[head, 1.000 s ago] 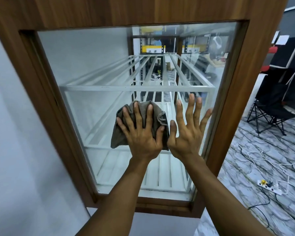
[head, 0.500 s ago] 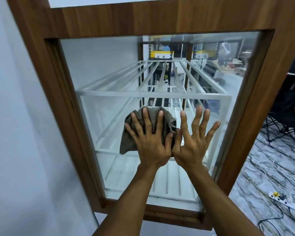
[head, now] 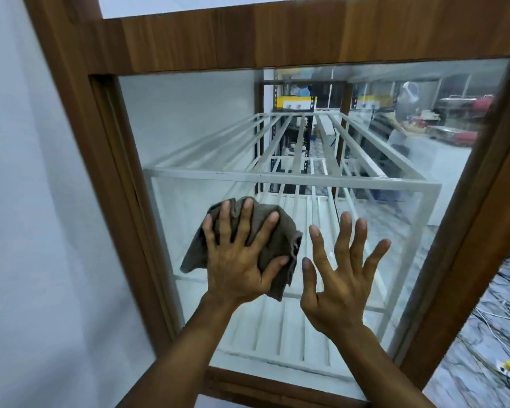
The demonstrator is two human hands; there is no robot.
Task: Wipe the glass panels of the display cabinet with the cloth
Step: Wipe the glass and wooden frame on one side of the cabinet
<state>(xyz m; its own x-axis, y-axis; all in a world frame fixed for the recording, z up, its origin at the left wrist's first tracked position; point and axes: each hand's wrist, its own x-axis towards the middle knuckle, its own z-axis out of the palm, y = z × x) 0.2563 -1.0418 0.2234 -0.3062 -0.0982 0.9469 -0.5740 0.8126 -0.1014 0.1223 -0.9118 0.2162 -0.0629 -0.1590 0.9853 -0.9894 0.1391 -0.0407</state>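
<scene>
Pale wall (head: 27, 201) left of wood-framed glass panel (head: 189, 128). Left hand (head: 236, 260), fingers spread flat, presses grey cloth (head: 283, 245) at panel's lower middle. Right hand (head: 336, 278) splayed, empty, at panel's lower right. Wiped area not discernible; judged mid-task, other panels pending.

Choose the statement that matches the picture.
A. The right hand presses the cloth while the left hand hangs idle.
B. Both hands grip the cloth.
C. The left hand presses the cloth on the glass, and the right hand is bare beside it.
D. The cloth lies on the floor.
C: the left hand lies spread over the grey cloth against the glass panel, while the right hand holds nothing, its fingers splayed to the cloth's right.
</scene>
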